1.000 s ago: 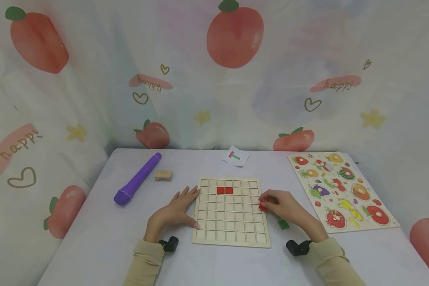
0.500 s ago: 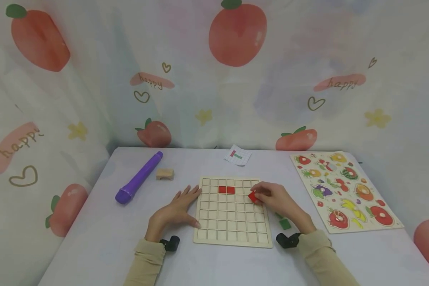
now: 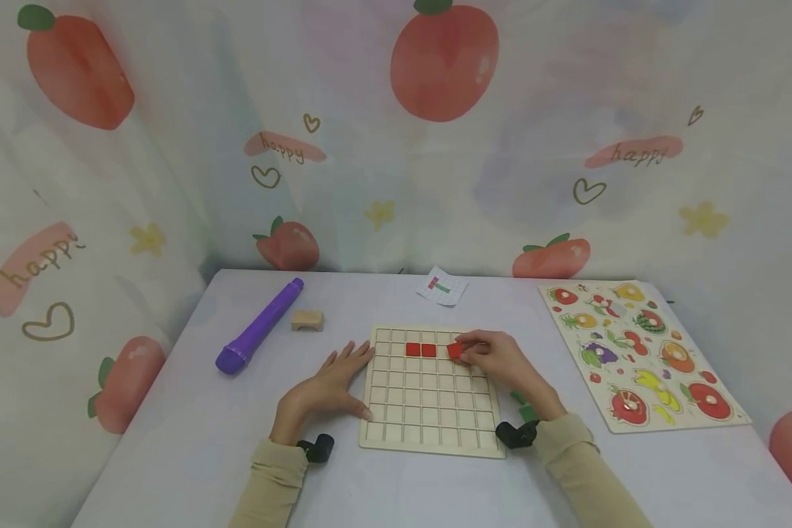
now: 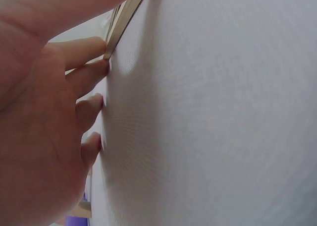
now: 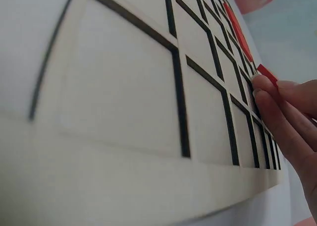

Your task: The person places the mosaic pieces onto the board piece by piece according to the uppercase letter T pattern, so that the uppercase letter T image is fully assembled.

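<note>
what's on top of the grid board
On the board, two red tiles sit side by side; the left hand touches its edge. The right hand holds a third red tile over it, hiding the cells beneath.

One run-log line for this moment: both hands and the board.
left hand: touches grid board at left edge | right hand: pinches red tile over board | on board: two red tiles side by side

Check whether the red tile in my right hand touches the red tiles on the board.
Apart. The head view shows pale board between the held tile and the nearer red tile.
</note>
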Motion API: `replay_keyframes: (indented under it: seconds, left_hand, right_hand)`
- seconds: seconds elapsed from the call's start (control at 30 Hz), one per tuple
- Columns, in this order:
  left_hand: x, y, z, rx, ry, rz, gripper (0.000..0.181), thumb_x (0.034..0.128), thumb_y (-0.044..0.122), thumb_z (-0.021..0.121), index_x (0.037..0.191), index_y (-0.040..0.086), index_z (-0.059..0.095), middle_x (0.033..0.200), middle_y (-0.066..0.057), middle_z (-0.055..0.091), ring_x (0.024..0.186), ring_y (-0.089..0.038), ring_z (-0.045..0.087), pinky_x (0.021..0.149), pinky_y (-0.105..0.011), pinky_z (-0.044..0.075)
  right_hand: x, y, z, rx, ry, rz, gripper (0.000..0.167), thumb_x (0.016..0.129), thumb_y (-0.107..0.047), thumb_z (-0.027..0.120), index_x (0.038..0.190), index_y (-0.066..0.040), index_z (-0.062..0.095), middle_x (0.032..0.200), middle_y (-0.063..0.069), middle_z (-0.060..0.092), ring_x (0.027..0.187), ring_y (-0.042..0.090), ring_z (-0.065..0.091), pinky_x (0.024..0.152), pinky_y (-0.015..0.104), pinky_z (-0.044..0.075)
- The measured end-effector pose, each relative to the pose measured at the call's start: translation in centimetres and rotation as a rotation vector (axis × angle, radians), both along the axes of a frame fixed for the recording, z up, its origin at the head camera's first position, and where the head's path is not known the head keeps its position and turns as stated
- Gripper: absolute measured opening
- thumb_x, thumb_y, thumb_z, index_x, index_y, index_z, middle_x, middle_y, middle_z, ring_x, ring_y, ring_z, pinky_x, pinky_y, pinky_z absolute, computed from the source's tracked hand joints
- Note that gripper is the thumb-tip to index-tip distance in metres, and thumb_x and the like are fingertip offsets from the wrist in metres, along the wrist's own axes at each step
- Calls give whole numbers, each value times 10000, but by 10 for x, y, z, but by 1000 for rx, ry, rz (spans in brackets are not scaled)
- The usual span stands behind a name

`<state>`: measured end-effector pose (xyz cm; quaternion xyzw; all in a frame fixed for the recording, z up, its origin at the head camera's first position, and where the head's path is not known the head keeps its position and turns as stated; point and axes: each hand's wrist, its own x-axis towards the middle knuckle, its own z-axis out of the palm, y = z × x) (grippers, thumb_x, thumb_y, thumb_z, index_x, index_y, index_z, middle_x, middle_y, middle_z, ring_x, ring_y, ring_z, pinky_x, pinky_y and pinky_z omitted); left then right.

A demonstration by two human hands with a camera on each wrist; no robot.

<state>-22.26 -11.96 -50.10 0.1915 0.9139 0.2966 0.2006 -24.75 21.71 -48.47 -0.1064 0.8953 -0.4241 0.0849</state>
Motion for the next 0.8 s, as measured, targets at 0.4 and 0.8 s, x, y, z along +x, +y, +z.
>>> replay_keyframes:
  seconds: [0.4,0.8]
  left_hand:
    - [2,1,-5,21,-10,-13,1164,706,348,944,1633,102,284,1731,-68,173,1615,-314,28,1314,-538,7]
    - [-1,0,-1,16,6,-13,1172,709,343,942,1636,97,268,1733,-61,159,1615,-309,20,1315,-528,-4]
  right_hand:
    - [-6,-15,-3,86,-12,-37,310,920,-92,753,1208,16,722,958,83,738,810,159,665,693,255,572]
    - [-12,-23,-1,155,42,18,254,921,-74,747,1161,8,742,930,62,730,827,158,653,802,345,567]
